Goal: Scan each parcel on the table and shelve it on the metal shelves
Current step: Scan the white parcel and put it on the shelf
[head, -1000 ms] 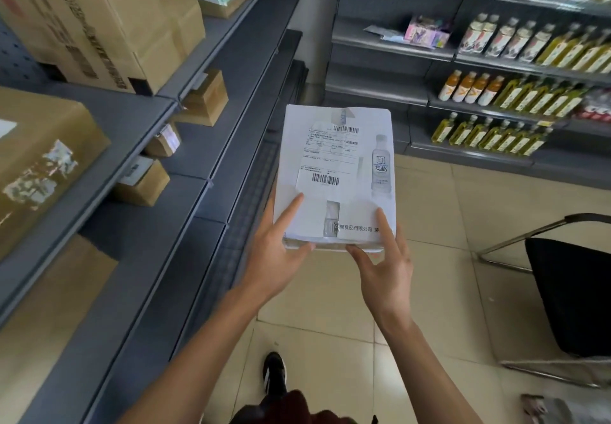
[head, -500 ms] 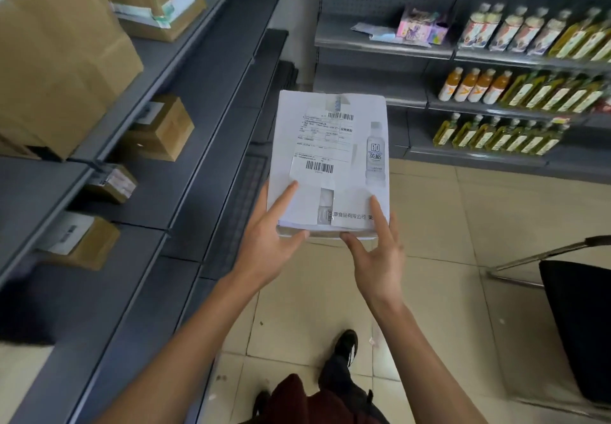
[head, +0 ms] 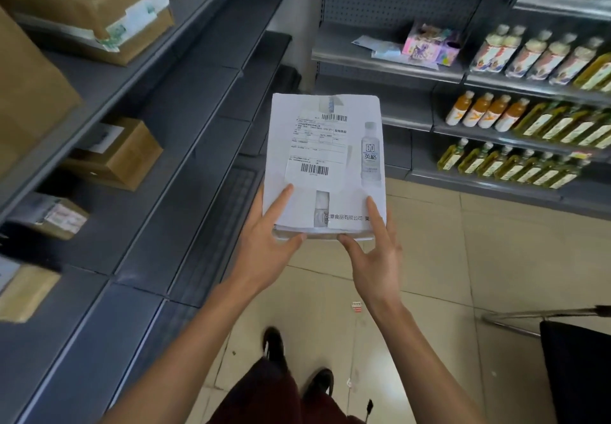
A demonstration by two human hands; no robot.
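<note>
A flat white parcel [head: 325,162] with a shipping label, two barcodes and a printed bottle picture is held out in front of me over the floor. My left hand [head: 267,245] grips its near left corner, forefinger on top and thumb on the near edge. My right hand [head: 373,251] grips the near right corner the same way. The grey metal shelves [head: 185,132] run along my left, with the parcel just to the right of their front edges.
Several brown cardboard boxes [head: 115,155] sit on the left shelves, with bare shelf boards further along. Shelves of bottled drinks [head: 515,116] stand ahead on the right. A black chair [head: 575,367] is at the lower right. My feet are on the tiled floor.
I have walked forward along the left shelves; the boxes have slid back past me. The parcel stays in both hands in the same grip.
</note>
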